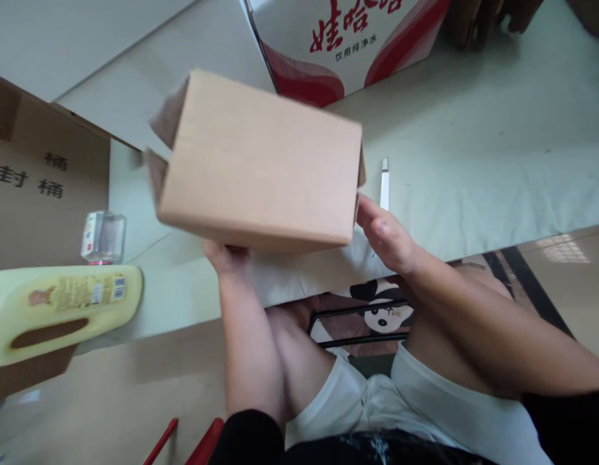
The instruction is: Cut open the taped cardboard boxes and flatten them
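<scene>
A plain brown cardboard box point(260, 161) is held up and tilted over the table, with flaps standing out loose at its left end. My left hand point(226, 255) grips it from underneath; the fingers are mostly hidden by the box. At the lower right corner, my right hand point(384, 236) presses against the box's end beside a folded flap, its fingertips partly out of sight. Just beyond that hand, a slim white utility knife point(385, 184) lies on the table cover.
A red and white water carton point(347, 48) stands at the back, near another person's hand point(493, 19). At left are a yellow jug point(61, 310), a small clear bottle point(105, 236) and a large printed carton point(47, 219). The pale table cover point(497, 161) ends above my lap.
</scene>
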{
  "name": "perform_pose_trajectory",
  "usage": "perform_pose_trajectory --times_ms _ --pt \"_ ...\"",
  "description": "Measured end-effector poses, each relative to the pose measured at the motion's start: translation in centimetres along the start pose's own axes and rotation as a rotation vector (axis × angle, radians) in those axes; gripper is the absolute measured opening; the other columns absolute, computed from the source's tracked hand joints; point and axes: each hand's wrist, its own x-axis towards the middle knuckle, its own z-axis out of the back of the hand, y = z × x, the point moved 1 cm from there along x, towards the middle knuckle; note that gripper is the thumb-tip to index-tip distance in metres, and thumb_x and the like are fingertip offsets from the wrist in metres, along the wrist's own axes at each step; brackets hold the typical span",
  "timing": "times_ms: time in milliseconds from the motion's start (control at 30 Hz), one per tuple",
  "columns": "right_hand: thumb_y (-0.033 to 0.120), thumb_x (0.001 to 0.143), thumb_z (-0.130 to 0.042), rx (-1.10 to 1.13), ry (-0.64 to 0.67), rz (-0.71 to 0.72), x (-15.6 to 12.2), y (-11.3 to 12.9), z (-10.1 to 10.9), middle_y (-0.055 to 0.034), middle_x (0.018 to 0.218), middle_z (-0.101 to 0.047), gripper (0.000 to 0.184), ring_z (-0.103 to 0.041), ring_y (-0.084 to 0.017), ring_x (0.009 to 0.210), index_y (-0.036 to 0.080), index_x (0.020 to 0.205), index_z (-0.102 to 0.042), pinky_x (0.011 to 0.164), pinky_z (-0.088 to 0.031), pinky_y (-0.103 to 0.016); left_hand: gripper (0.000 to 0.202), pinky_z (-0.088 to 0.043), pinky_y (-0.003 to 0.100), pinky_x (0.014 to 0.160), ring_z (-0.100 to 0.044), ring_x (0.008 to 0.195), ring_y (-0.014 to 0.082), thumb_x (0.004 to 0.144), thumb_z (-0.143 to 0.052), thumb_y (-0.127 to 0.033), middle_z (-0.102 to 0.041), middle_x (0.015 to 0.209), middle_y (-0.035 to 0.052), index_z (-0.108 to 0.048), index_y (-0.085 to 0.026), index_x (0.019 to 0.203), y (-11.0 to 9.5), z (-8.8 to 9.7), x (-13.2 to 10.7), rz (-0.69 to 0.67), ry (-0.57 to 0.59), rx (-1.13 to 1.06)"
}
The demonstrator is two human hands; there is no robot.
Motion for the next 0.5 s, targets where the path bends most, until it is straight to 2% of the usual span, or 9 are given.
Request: perform_pose_trajectory --times_ms 33,100,200,267,333,433,500 --pt "0.084 0.089 -0.044 -0.028 0.003 0.036 0.0 0.0 0.1 -0.0024 0.163 -0.047 0.077 -0.039 -0.032 0.155 0.035 0.148 -0.053 0.125 -0.037 -0.054 0.060 -0.054 0.040 0.108 -0.059 0.136 0.0302 0.079 -0.058 -0.071 -0.070 0.132 0.0073 -0.068 -0.025 0.117 0.3 -0.3 -0.3 0.044 0.042 -0.044" --pt "0.079 0.093 -0.046 -0.072 0.013 0.101 0.1 -0.1 0.4 0.0010 0.169 -0.039 0.074 -0.030 -0.030 0.160 0.039 0.155 -0.045 0.131 -0.027 -0.054 0.069 -0.057 0.042 0.103 -0.062 0.133 0.0338 0.074 -0.061 -0.080 -0.075 0.125 0.0091 -0.072 -0.024 0.112 0.8 -1.0 -1.0 0.185 0.153 -0.081" --pt "0.070 0.098 -0.046 -0.093 -0.003 0.165 0.2 -0.3 1.0 0.0021 0.169 -0.039 0.065 -0.034 -0.028 0.158 0.042 0.157 -0.041 0.132 -0.026 -0.054 0.086 -0.058 0.047 0.104 -0.064 0.132 0.0380 0.066 -0.056 -0.095 -0.078 0.117 0.0136 -0.076 -0.021 0.105 1.1 -1.7 -1.6 0.350 0.301 -0.083" --pt "0.068 0.099 -0.047 -0.095 -0.023 0.169 0.2 -0.4 1.3 0.0017 0.166 -0.043 0.062 -0.039 -0.028 0.155 0.044 0.156 -0.042 0.128 -0.031 -0.055 0.087 -0.056 0.046 0.108 -0.063 0.134 0.0373 0.060 -0.060 -0.096 -0.078 0.118 0.0133 -0.077 -0.022 0.103 1.1 -2.0 -1.8 0.336 0.293 -0.090" --pt "0.067 0.099 -0.048 -0.093 -0.021 0.156 0.1 -0.5 1.5 0.0011 0.164 -0.046 0.061 -0.043 -0.029 0.151 0.044 0.155 -0.044 0.125 -0.037 -0.055 0.081 -0.054 0.042 0.111 -0.061 0.137 0.0337 0.061 -0.068 -0.091 -0.077 0.124 0.0101 -0.077 -0.024 0.105 1.0 -2.1 -1.8 0.265 0.224 -0.098" --pt "0.068 0.097 -0.050 -0.067 0.006 0.107 0.0 -0.5 1.3 -0.0007 0.162 -0.049 0.063 -0.050 -0.030 0.145 0.042 0.153 -0.047 0.120 -0.042 -0.054 0.072 -0.054 0.040 0.111 -0.061 0.137 0.0292 0.074 -0.065 -0.084 -0.074 0.131 0.0086 -0.075 -0.025 0.113 1.1 -2.0 -1.7 0.203 0.185 -0.090" --pt "0.071 0.094 -0.052 -0.009 0.009 0.072 0.1 -0.4 1.1 -0.0014 0.161 -0.050 0.067 -0.053 -0.030 0.141 0.040 0.152 -0.048 0.118 -0.043 -0.054 0.068 -0.055 0.040 0.108 -0.065 0.132 0.0280 0.083 -0.057 -0.080 -0.075 0.130 0.0102 -0.074 -0.022 0.115 1.5 -1.9 -1.7 0.207 0.236 -0.038"
